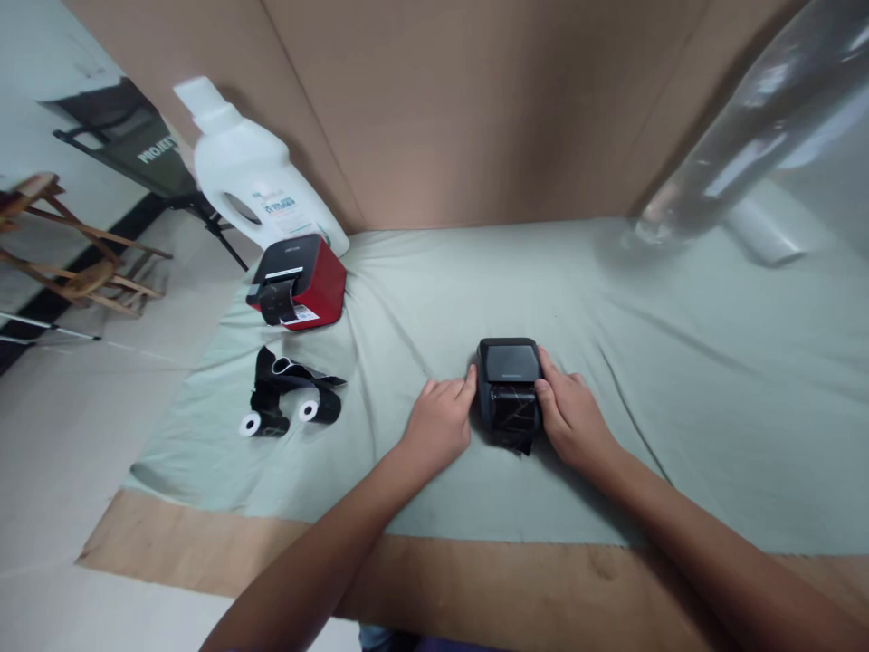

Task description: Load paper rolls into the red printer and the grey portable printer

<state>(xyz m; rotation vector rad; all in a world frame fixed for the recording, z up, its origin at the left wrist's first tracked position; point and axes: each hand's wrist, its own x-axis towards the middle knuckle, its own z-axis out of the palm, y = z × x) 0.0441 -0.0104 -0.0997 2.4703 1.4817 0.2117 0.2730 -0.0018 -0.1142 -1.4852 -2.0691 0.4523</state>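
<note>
A small black portable label printer [509, 362] lies on the green cloth between my hands. A strip of glossy black label paper [514, 409] covers its front part and sticks out at the near end. My left hand [440, 417] has its fingers curled, with the index fingertip pressed to the printer's left side. On the other side, my right hand [571, 409] grips the right edge, thumb towards the front and fingers along the side. To the left lie black label rolls [324, 407] with white cores, partly unwound.
A red and black printer [324, 285] with black paper in its slot stands at the left, before a white jug [251, 163]. A large clear plastic bottle [740, 136] and a white roll [767, 222] are at the right. Brown board [462, 109] closes off the back.
</note>
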